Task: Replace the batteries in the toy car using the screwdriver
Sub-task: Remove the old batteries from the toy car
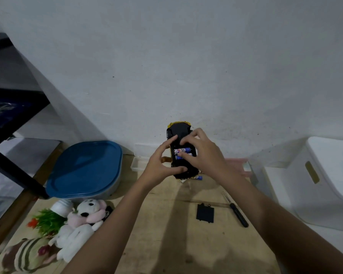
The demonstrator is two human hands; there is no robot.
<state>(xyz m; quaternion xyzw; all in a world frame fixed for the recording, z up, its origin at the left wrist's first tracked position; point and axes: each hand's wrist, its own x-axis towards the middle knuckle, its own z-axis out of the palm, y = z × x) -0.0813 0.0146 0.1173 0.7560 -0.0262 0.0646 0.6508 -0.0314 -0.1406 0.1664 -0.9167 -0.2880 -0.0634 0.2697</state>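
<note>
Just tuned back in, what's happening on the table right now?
A person is mid battery swap. The left hand grips the toy car, underside up. The right hand curls its fingertips on the batteries in the open compartment. The compartment cover and the screwdriver lie on the table, untouched, and one loose battery lies by the car.

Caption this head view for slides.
Left hand grips upturned yellow toy car; right hand pinches its blue-and-white batteries; black rectangular cover and black screwdriver lie aside.
</note>
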